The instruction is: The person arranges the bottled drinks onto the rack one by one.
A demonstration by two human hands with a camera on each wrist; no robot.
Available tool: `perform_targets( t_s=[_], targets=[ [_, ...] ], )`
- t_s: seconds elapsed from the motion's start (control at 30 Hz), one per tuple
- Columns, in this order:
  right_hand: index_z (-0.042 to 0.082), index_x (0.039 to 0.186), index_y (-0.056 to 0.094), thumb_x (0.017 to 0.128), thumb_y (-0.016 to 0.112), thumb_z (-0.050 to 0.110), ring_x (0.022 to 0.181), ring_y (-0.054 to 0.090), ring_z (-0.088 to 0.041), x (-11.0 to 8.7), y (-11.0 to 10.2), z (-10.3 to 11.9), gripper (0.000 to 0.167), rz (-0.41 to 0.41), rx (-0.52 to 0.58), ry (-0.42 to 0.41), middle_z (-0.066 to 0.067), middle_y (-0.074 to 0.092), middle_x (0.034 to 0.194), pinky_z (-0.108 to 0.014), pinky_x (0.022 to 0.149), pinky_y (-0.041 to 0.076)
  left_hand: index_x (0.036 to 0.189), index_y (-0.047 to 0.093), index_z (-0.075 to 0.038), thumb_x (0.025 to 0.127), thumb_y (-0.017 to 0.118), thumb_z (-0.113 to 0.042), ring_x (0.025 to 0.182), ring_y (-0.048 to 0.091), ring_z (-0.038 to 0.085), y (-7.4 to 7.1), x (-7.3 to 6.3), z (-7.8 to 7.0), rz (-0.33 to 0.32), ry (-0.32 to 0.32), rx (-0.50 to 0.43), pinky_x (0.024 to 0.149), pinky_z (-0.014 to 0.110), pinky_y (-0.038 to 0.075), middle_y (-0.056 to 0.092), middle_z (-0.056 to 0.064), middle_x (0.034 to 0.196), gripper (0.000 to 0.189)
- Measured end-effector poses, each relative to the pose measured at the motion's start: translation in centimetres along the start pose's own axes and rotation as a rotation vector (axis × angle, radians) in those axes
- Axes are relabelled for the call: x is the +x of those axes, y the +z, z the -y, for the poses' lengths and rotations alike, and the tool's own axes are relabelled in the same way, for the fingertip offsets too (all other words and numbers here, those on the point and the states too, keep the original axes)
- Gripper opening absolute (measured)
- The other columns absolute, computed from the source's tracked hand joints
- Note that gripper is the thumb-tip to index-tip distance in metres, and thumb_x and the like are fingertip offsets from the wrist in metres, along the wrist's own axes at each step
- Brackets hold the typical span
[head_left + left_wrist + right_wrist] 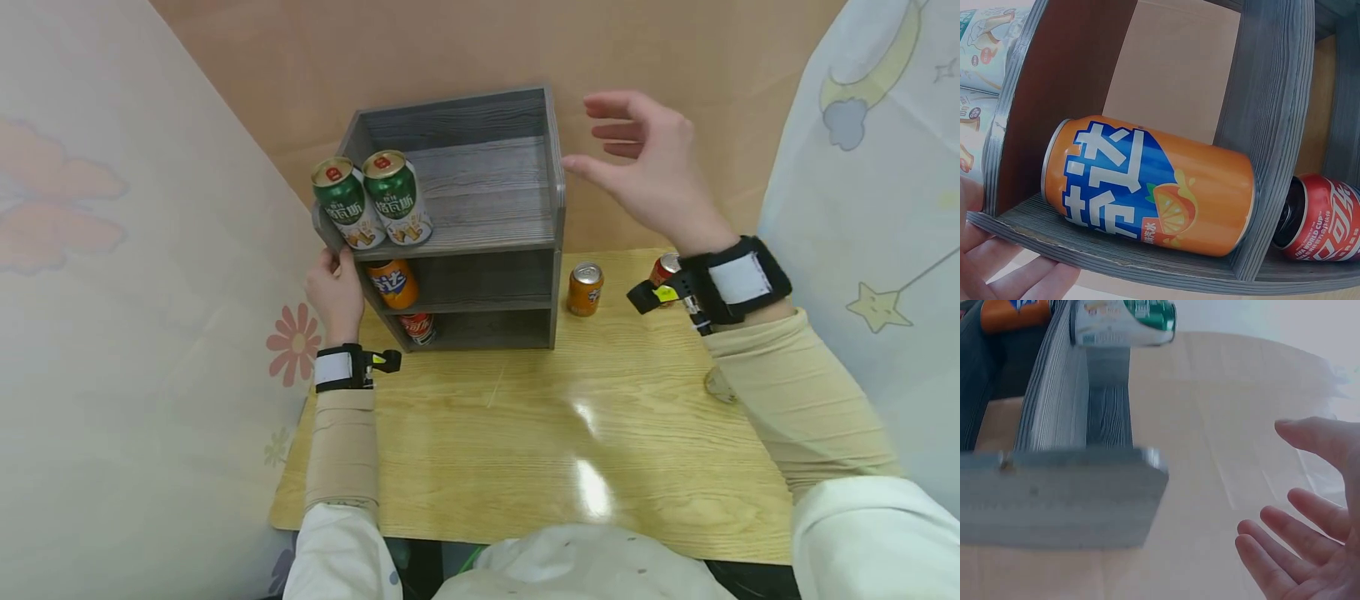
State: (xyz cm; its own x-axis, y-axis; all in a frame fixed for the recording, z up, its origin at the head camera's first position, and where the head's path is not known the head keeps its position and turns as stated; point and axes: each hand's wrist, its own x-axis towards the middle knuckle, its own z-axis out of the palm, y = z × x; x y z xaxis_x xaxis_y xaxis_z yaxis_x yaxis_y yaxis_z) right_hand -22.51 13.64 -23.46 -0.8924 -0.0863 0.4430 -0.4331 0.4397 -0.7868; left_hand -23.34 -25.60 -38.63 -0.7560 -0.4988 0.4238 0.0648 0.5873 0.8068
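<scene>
A grey wooden three-tier shelf [487, 242] stands on the table. My left hand [335, 287] grips its left side panel just under the top tier, with fingers [1035, 275] along the panel's outer face. Two green-and-white cans [393, 200] stand side by side at the left of the top tier. Below them are an orange soda can [1166, 187] on the middle tier and a red cola can [1329, 219] on the bottom one. My right hand [652, 167] holds nothing; its fingers are spread and loosely bent beside the shelf's upper right edge.
On the wooden table [525, 450], an orange can [585, 289] stands right of the shelf. Farther right, a red can [665, 268] is partly covered by the right wrist strap. A small pale object [718, 386] shows by the right sleeve. Patterned white curtains [150, 333] flank both sides.
</scene>
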Motion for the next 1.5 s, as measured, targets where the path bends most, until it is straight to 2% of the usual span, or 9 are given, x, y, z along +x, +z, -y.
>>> perform_targets(
  t_s=[0.17, 0.33, 0.57, 0.87, 0.97, 1.03, 1.1, 1.13, 1.5],
  targets=[
    [0.011, 0.138, 0.062, 0.086, 0.083, 0.015, 0.118, 0.061, -0.018, -2.2, -2.8, -2.2, 0.057, -0.027, -0.001, 0.026, -0.008, 0.062, 0.136, -0.032, 0.104, 0.045, 0.102, 0.071, -0.001, 0.104, 0.055, -0.029, 0.114, 0.066, 0.023, 0.1, 0.1, 0.2, 0.009, -0.007, -0.004, 0.095, 0.039, 0.052, 0.073, 0.014, 0.115, 0.032],
    [0.017, 0.143, 0.059, 0.09, 0.08, 0.024, 0.124, 0.058, -0.019, -5.0, -6.1, -4.9, 0.058, 0.007, -0.082, 0.154, -0.007, 0.058, 0.143, -0.03, 0.106, 0.042, 0.106, 0.073, -0.001, 0.104, 0.055, -0.028, 0.113, 0.067, 0.024, 0.0, 0.0, 0.1, 0.012, -0.003, 0.003, 0.095, 0.04, 0.052, 0.073, 0.013, 0.115, 0.032],
    [0.017, 0.15, 0.052, 0.094, 0.075, 0.03, 0.127, 0.053, -0.013, -8.5, -10.1, -9.8, 0.061, 0.111, -0.177, 0.306, -0.005, 0.053, 0.149, -0.01, 0.092, 0.042, 0.107, 0.074, 0.0, 0.103, 0.056, -0.026, 0.112, 0.067, 0.024, 0.1, 0.0, 0.1, 0.001, 0.004, 0.003, 0.094, 0.04, 0.052, 0.073, 0.013, 0.114, 0.032],
    [0.003, 0.149, 0.047, 0.095, 0.074, 0.03, 0.099, 0.044, 0.011, -12.7, -13.9, -15.8, 0.066, 0.288, -0.3, 0.404, -0.02, 0.049, 0.145, -0.006, 0.073, 0.037, 0.107, 0.073, 0.0, 0.104, 0.057, -0.026, 0.113, 0.067, 0.022, 0.1, -0.1, -0.1, 0.0, 0.003, -0.025, 0.095, 0.038, 0.052, 0.073, 0.013, 0.115, 0.031],
    [-0.001, 0.151, 0.041, 0.096, 0.073, 0.031, 0.119, 0.053, -0.013, -14.0, -15.0, -17.6, 0.071, 0.367, -0.331, 0.453, -0.029, 0.045, 0.146, -0.019, 0.085, 0.045, 0.108, 0.074, -0.001, 0.104, 0.056, -0.027, 0.113, 0.067, 0.021, 0.1, -0.1, 0.0, 0.0, -0.002, -0.03, 0.095, 0.038, 0.052, 0.073, 0.012, 0.115, 0.032],
    [-0.006, 0.152, 0.035, 0.097, 0.072, 0.032, 0.128, 0.048, -0.039, -14.7, -15.5, -18.9, 0.077, 0.431, -0.361, 0.491, -0.037, 0.039, 0.146, -0.042, 0.096, 0.048, 0.108, 0.074, -0.001, 0.104, 0.056, -0.028, 0.113, 0.067, 0.021, 0.1, 0.0, 0.0, 0.001, 0.001, -0.028, 0.095, 0.038, 0.052, 0.073, 0.012, 0.115, 0.032],
    [-0.009, 0.152, 0.031, 0.096, 0.072, 0.034, 0.127, 0.034, -0.063, -15.5, -16.1, -20.3, 0.082, 0.488, -0.377, 0.531, -0.042, 0.034, 0.145, -0.068, 0.096, 0.039, 0.107, 0.074, -0.001, 0.104, 0.056, -0.028, 0.113, 0.067, 0.02, 0.2, 0.0, 0.2, 0.002, 0.002, -0.028, 0.095, 0.037, 0.052, 0.073, 0.011, 0.114, 0.033],
    [-0.011, 0.152, 0.029, 0.096, 0.073, 0.034, 0.128, 0.031, -0.066, -15.9, -16.3, -21.0, 0.084, 0.515, -0.377, 0.549, -0.043, 0.032, 0.145, -0.077, 0.093, 0.031, 0.107, 0.074, -0.001, 0.104, 0.056, -0.028, 0.113, 0.067, 0.02, 0.2, 0.0, 0.2, 0.002, 0.004, -0.027, 0.095, 0.037, 0.052, 0.074, 0.011, 0.114, 0.033],
    [-0.017, 0.153, 0.012, 0.095, 0.073, 0.026, 0.128, 0.022, -0.072, -20.2, -16.5, -26.5, 0.094, 0.665, -0.275, 0.627, -0.051, 0.017, 0.146, -0.079, 0.094, 0.031, 0.106, 0.074, 0.0, 0.104, 0.056, -0.028, 0.112, 0.067, 0.021, 0.2, 0.0, 0.2, 0.002, 0.007, -0.02, 0.094, 0.038, 0.053, 0.074, 0.012, 0.113, 0.033]
  ],
)
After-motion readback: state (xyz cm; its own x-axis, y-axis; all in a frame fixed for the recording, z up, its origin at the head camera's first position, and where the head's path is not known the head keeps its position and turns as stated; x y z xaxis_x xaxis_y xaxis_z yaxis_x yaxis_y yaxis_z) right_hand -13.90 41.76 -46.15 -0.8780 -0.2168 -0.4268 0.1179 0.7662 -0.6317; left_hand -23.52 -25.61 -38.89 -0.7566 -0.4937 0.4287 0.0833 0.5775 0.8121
